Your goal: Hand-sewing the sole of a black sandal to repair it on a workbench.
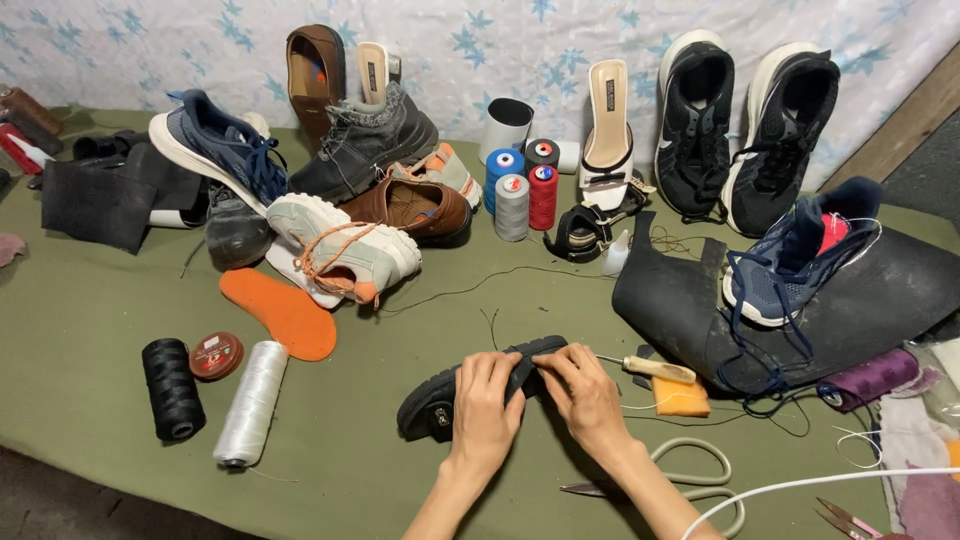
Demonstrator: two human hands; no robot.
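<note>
Now both my hands, left (487, 398) and right (583, 393), pinch the black shoe (450, 396); the awl (652, 368) lies untouched, stitching barely begun, I judge.

I have one view only, from my head camera: it looks down and forward over the green desk (80, 330), close above my hands, facing the patterned wall (500, 30).

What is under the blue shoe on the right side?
The blue shoe lies on a big black rubber sheet, which rests on the green cloth. Its dark laces hang down over the sheet. The shoe hides whatever is directly under its sole.
</note>
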